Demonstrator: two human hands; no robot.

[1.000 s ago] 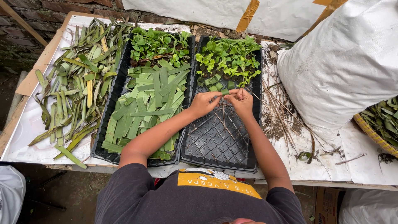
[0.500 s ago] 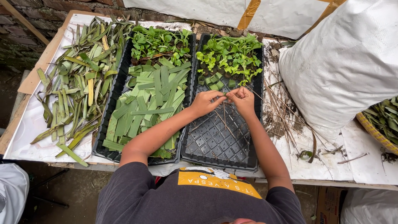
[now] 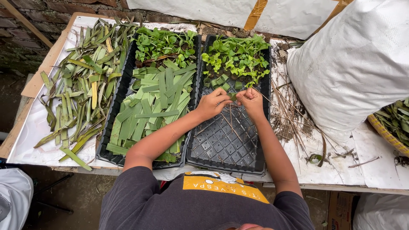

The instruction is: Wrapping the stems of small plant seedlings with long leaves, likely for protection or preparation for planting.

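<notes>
Hands working a folded leaf strip over the right seedling tray.

From where I watch, my left hand (image 3: 214, 103) and right hand (image 3: 251, 100) meet just above the black cell tray (image 3: 228, 142), fingers pinched narrow on a small green leaf piece (image 3: 233, 96) held between them; thin dry sticks (image 3: 230, 121) lie across the bare cells below. The far end of this tray is already filled with seedlings (image 3: 236, 57) in little leaf cups, the near cells are bare. I judge the step in hand to be shaping or pinning one leaf cup. The next move would call for a firm pinch so the fold does not spring open, then a steady set-down into the first bare cell beside the filled rows. Cut leaf strips (image 3: 155, 104) fill the left tray, loose leaves (image 3: 79, 89) lie further left.
</notes>
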